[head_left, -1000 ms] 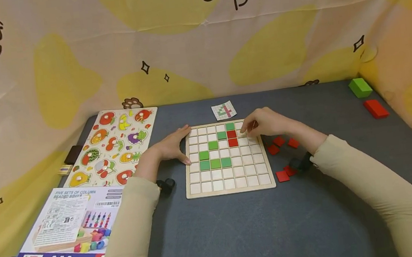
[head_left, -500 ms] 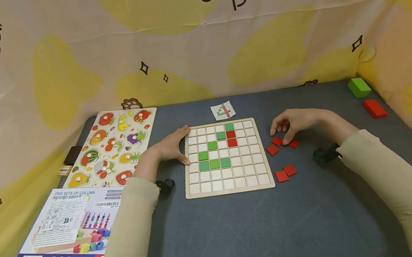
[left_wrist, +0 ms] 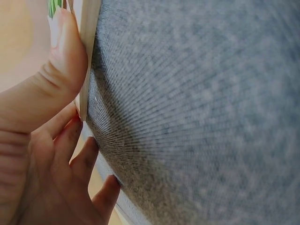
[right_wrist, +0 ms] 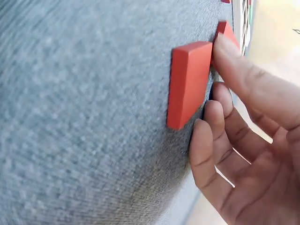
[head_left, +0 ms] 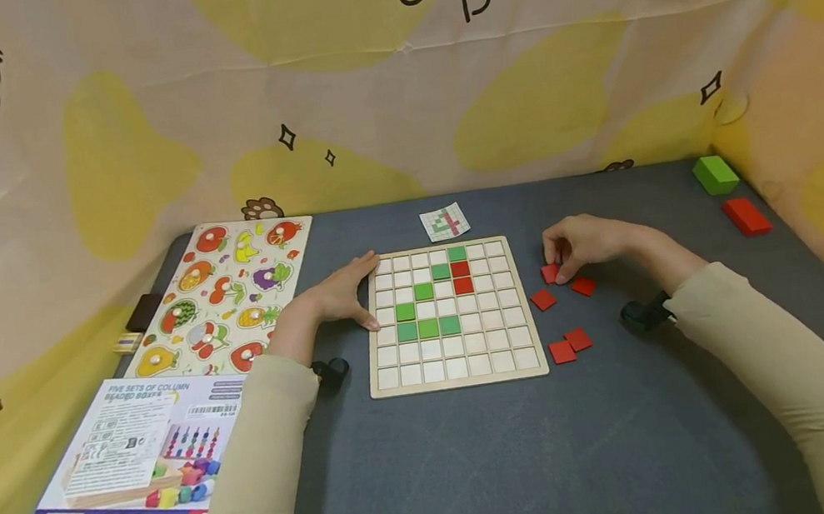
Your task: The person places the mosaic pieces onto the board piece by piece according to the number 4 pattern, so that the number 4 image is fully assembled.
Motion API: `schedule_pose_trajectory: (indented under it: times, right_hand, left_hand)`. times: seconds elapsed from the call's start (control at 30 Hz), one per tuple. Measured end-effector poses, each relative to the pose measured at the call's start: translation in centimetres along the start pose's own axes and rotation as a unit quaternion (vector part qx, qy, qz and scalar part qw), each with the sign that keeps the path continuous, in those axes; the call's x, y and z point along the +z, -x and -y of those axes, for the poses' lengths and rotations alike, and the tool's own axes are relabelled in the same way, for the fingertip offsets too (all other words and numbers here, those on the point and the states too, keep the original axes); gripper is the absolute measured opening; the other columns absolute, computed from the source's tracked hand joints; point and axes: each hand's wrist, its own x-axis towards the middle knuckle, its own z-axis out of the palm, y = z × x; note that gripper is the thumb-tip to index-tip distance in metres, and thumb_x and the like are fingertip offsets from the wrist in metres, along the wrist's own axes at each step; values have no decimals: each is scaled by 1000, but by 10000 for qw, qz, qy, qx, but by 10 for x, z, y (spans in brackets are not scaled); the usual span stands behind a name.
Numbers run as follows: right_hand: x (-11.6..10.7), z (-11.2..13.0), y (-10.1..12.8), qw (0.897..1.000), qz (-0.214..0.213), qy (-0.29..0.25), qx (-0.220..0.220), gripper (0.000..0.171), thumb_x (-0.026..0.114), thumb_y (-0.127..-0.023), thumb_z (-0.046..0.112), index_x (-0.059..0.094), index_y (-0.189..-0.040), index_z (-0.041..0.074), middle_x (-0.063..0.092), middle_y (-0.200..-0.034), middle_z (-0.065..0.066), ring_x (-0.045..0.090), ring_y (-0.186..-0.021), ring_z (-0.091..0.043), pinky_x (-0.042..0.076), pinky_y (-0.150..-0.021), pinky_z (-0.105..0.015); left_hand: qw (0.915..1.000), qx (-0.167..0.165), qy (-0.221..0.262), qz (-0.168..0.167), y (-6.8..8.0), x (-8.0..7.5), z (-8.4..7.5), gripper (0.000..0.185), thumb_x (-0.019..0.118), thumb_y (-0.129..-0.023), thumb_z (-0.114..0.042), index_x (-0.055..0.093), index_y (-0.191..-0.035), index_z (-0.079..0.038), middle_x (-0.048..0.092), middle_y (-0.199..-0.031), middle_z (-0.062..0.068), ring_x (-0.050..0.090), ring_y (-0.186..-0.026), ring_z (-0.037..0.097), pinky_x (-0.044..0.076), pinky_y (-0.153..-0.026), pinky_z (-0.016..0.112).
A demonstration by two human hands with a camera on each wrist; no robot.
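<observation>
1. The right hand (head_left: 582, 244) pinches a red tile (head_left: 550, 273) between thumb and fingers, just right of the grid board (head_left: 459, 373). In the right wrist view the red tile (right_wrist: 188, 83) stands on edge against the fingertips (right_wrist: 228, 51), its lower edge at the grey worktop (head_left: 479, 468).
2. The left hand (head_left: 341, 296) grips the left rim of the grid board, thumb on top of the rim and fingers against its edge. The left wrist view shows the thumb (left_wrist: 63, 61) pressed on the board's rim (left_wrist: 88, 42) and the other fingers curled beside it on the worktop.
3. Four loose red tiles lie on the worktop to the right of the board: two (head_left: 543, 300) (head_left: 583, 286) just below the right hand, and two more (head_left: 562, 352) (head_left: 579, 339) touching each other nearer the person.
4. On the board, green tiles (head_left: 429, 328) fill a stepped line from the lower left up to the top row, and two red tiles (head_left: 463, 278) sit one above the other beside them.
5. A small pattern card (head_left: 445, 222) lies just beyond the board's far edge.
6. A fruit puzzle (head_left: 224, 298) lies to the left of the board, with a printed toy box (head_left: 134, 454) nearer the person.
7. A green block (head_left: 715, 174) and a red block (head_left: 746, 216) rest at the far right corner of the worktop, well apart from the hands.
</observation>
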Motion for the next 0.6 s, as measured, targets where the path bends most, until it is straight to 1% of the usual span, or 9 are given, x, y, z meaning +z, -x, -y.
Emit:
schedule_pose_trajectory:
  times: [0.13,0.27,0.33,0.4,0.5,0.6]
  right_hand:
    - [1,7,-4,9990,-439,27,110,21,82,-80,17,63,-85,8,66,-83,-5,58,-74,-15,47,-67,-26]
    - [8,23,-9,9950,-964,-235,84,15,77,-85,15,66,-90,7,69,-81,-7,59,-71,-16,48,-63,-26]
    - [13,34,-14,9931,-1122,-354,-9,13,76,-86,14,67,-93,7,70,-80,-7,61,-70,-17,49,-62,-26]
    - [19,47,-19,9922,-1136,-498,-156,10,74,-87,13,68,-94,8,71,-81,-7,63,-69,-18,50,-62,-27]
    - [30,65,-26,9924,-1024,-514,-438,8,74,-88,12,70,-94,10,72,-82,-5,65,-72,-17,51,-65,-26]
    - [40,82,-32,9926,-911,-386,-702,6,74,-87,10,72,-93,11,73,-83,-2,65,-75,-14,52,-69,-26]
  left_hand:
    - [10000,-36,-5,-14,1,-1,-1,115,86,-75,-20,10,-160,-9,1,-170,9,-1,-157,36,9,-126,57]
    - [10000,-46,-3,-18,3,-2,-2,114,86,-75,-19,10,-160,-9,1,-170,9,-1,-157,36,9,-127,56]
    - [10000,-43,-19,-22,3,-2,-2,114,86,-75,-19,11,-160,-9,2,-170,9,-1,-157,36,9,-127,56]
    - [10000,-43,-39,-25,3,-2,-2,114,86,-75,-19,11,-160,-9,2,-170,9,0,-157,35,8,-127,56]
    - [10000,-20,-52,-21,2,-1,-2,114,86,-75,-20,11,-160,-9,2,-170,10,0,-157,36,9,-127,56]
    - [10000,-13,-44,-3,1,-1,-2,113,85,-76,-20,11,-160,-8,2,-170,10,-1,-157,37,8,-127,56]
